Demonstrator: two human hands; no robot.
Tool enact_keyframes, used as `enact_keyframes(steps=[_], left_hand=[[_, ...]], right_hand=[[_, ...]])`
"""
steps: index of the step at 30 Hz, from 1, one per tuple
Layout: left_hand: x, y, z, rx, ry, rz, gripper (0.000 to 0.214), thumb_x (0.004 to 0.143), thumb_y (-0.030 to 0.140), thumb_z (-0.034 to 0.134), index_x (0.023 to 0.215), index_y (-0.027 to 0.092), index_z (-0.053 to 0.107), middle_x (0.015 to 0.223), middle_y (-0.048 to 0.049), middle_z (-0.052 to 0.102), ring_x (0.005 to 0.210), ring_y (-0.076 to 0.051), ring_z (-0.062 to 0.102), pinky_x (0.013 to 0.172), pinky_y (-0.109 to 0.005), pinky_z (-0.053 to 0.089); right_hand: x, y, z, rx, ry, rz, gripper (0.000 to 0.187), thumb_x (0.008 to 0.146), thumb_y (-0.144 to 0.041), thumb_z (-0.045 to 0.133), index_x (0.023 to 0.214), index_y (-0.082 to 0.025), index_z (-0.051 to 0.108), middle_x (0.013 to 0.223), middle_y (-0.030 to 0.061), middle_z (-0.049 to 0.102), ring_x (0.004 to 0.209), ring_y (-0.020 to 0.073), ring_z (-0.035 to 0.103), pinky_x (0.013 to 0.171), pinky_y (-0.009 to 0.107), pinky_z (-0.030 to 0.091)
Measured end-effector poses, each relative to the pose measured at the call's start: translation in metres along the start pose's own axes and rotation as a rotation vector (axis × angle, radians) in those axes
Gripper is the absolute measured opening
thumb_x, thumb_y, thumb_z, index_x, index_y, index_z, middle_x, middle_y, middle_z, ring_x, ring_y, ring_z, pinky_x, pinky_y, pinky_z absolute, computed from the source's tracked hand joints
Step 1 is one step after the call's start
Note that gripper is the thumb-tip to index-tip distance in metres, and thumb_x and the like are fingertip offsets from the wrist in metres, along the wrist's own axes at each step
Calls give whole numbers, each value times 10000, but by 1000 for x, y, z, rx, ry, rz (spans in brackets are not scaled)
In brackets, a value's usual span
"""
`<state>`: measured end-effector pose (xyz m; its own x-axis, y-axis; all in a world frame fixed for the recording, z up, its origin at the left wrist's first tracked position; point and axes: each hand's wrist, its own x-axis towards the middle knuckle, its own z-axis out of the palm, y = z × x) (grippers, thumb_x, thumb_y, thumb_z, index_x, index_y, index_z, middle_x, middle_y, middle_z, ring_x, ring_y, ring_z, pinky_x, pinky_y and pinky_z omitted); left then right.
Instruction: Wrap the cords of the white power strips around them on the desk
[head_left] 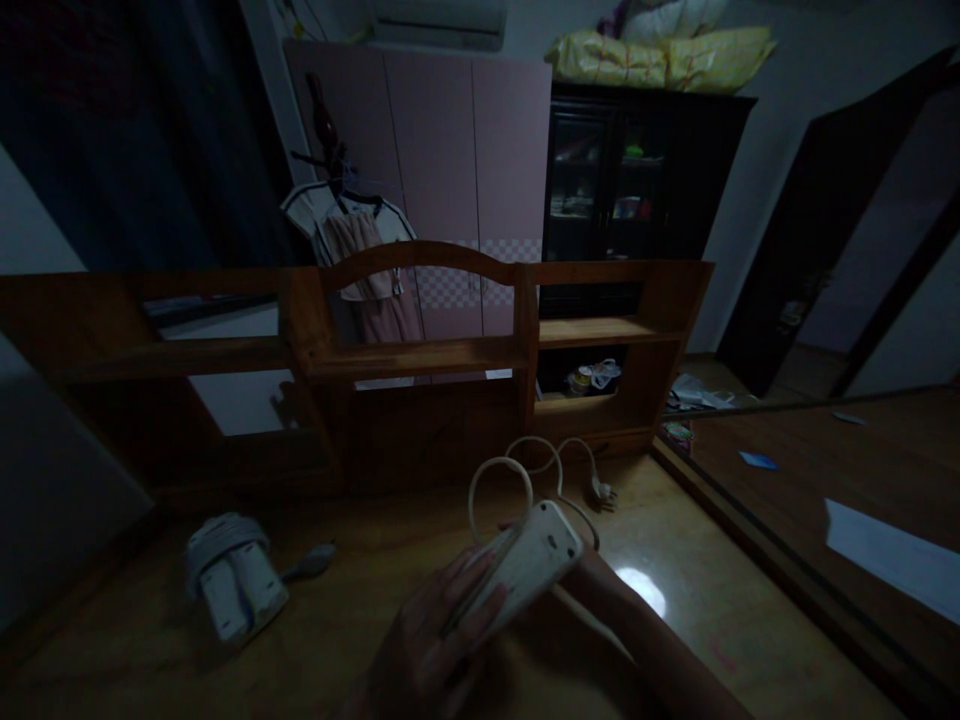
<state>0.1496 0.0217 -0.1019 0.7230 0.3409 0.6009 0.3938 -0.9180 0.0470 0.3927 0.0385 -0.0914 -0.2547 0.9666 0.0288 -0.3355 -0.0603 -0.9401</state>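
A white power strip (534, 560) is held tilted above the wooden desk (360, 620), low in the middle of the view. My left hand (424, 645) grips its near end, fingers lying along its side. My right hand (596, 580) reaches in from the lower right and holds the far end from underneath, mostly hidden by the strip. The strip's white cord (501, 478) loops over the desk behind it and ends in a plug (604, 493) lying flat.
A second white power strip with its cord wound round it (229, 578) lies on the desk at left. A wooden shelf unit (420, 355) runs along the desk's back. A pink wardrobe (450, 170) and a dark cabinet (622, 180) stand behind. The room is dim.
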Motion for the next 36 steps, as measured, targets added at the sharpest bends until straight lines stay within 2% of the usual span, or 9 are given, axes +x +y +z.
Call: enact_keyframes(steps=[7, 12, 17, 19, 21, 24, 27, 31, 36], left_hand=[[0, -6, -1, -22, 15, -125, 723, 739, 62, 474, 1422, 229, 307, 1514, -118, 215, 1352, -332, 289, 1024, -528, 394], [-1, -7, 2, -23, 29, -253, 730, 744, 56, 457, 1437, 210, 283, 1504, -109, 247, 1351, -302, 302, 1055, -480, 378], [2, -4, 1, -153, 110, -385, 687, 793, 92, 427, 1448, 210, 258, 1504, -92, 260, 1358, -273, 298, 1091, -452, 336], [2, -4, 2, -283, 203, -448, 635, 819, 157, 446, 1434, 209, 297, 1503, -88, 267, 1356, -288, 300, 1096, -468, 319], [2, -6, 5, -463, 326, -587, 580, 820, 248, 505, 1386, 201, 391, 1440, -93, 388, 1306, -305, 383, 1072, -462, 357], [2, -11, 8, -883, 462, -1007, 555, 788, 338, 581, 1302, 155, 481, 1178, -107, 628, 1052, -299, 607, 857, -391, 535], [7, -19, 4, -1386, 539, -1332, 567, 799, 324, 571, 1293, 70, 453, 1046, -145, 681, 857, -267, 677, 643, -309, 571], [15, -32, -3, -1803, 607, -1369, 590, 827, 215, 556, 1349, 30, 353, 1078, -183, 665, 956, -259, 665, 701, -297, 581], [12, -37, 2, -1926, 527, -1350, 628, 843, 216, 593, 1375, 37, 310, 1122, -183, 650, 997, -258, 653, 762, -317, 583]], right_hand=[[9, -4, -8, 49, 236, -71, 402, 823, -521, 580, 1080, -227, 672, 1000, 58, 655, 949, 246, 566, 852, 386, 431], [10, -14, -3, 36, 191, -130, 515, 863, -558, 498, 1271, -249, 556, 903, 57, 652, 737, 204, 596, 684, 351, 468], [12, -5, -6, -7, 103, -112, 571, 823, -482, 613, 1295, -180, 505, 780, 64, 659, 669, 195, 613, 652, 344, 471], [12, -1, -6, -61, 80, -108, 547, 814, -447, 641, 1267, -167, 518, 771, 65, 667, 660, 181, 606, 662, 336, 468], [12, 3, -4, -90, 55, -90, 528, 806, -447, 650, 1235, -161, 538, 780, 66, 670, 641, 163, 593, 654, 320, 461], [9, 3, 3, -84, 48, -47, 566, 800, -452, 656, 1275, -188, 498, 777, 46, 664, 644, 152, 588, 646, 300, 453], [5, 1, 9, -72, 47, -21, 752, 769, -400, 703, 1401, -272, 317, 783, 7, 654, 659, 155, 595, 667, 308, 456], [3, -3, 13, -59, 34, -39, 954, 722, -342, 747, 1454, -323, 135, 802, -21, 619, 650, 155, 589, 672, 324, 456], [3, -2, 13, -97, 73, -92, 929, 782, -335, 695, 1467, -305, 67, 800, -21, 592, 658, 149, 576, 681, 324, 447]])
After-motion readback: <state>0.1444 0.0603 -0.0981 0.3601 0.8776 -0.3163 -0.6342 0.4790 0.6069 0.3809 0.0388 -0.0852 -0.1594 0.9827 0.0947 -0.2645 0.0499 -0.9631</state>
